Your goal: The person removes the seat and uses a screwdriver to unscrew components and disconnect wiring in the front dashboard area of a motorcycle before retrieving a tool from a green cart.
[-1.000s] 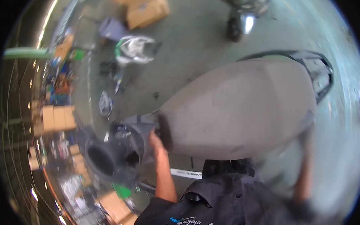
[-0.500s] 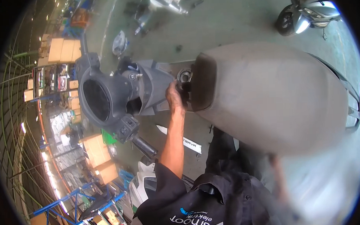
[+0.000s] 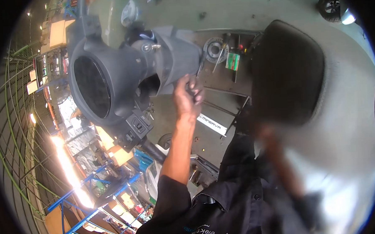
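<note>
My left hand (image 3: pixel 188 94) is closed, fingers curled around something dark and small that I cannot make out, beside the grey front panel (image 3: pixel 178 54) of a scooter. The scooter's handlebar cover (image 3: pixel 122 65) with its round dark opening lies left of it. To the right is a large scooter seat (image 3: pixel 349 89), its dark front end (image 3: pixel 288 70) turned toward me. My right hand (image 3: pixel 268 136) is at the seat's lower front edge, smeared by motion, so its fingers cannot be read.
Beyond my left hand, a brake disc (image 3: pixel 216 50), a screwdriver (image 3: pixel 221 55) and a small red and green box (image 3: pixel 232 61) lie together. A white printed strip (image 3: pixel 213 125) is below. Blue racks (image 3: pixel 80 201) with cartons stand at left. A wheel (image 3: pixel 330 6) shows at far right.
The seat's front end has shifted right, away from the front panel, uncovering the disc, screwdriver and box. My right hand has moved up to the seat's front edge. The view has shifted too.
</note>
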A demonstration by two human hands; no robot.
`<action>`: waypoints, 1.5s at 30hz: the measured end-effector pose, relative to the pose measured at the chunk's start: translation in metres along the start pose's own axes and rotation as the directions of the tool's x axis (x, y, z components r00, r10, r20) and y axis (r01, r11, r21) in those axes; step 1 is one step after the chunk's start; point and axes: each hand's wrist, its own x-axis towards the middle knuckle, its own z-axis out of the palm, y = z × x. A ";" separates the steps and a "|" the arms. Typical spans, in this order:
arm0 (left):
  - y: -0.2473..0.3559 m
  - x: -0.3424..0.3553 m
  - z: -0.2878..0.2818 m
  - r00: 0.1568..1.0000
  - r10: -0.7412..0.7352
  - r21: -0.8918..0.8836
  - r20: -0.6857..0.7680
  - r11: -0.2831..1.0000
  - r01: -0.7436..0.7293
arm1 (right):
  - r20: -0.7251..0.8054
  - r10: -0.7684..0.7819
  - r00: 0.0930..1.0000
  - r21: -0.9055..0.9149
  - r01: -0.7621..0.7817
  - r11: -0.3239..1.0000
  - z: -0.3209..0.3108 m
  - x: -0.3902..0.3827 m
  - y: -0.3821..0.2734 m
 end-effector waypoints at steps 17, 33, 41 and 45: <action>0.056 0.024 -0.120 0.981 0.018 -0.550 0.192 0.830 0.092 | -0.313 -0.102 0.944 0.458 0.244 0.855 0.069 0.002 0.039; -0.043 0.063 -0.093 0.947 0.292 -0.832 0.133 0.553 -0.054 | -0.324 -0.542 0.775 -0.260 0.478 0.839 0.039 -0.063 0.062; -0.051 0.072 -0.105 0.884 0.441 -0.768 0.157 0.617 -0.172 | -0.199 -0.614 0.764 -0.473 0.474 0.743 0.040 -0.039 0.059; -0.049 0.092 -0.116 0.883 0.463 -0.716 0.080 0.642 -0.272 | -0.200 -0.611 0.766 -0.667 0.350 0.658 0.030 0.002 0.042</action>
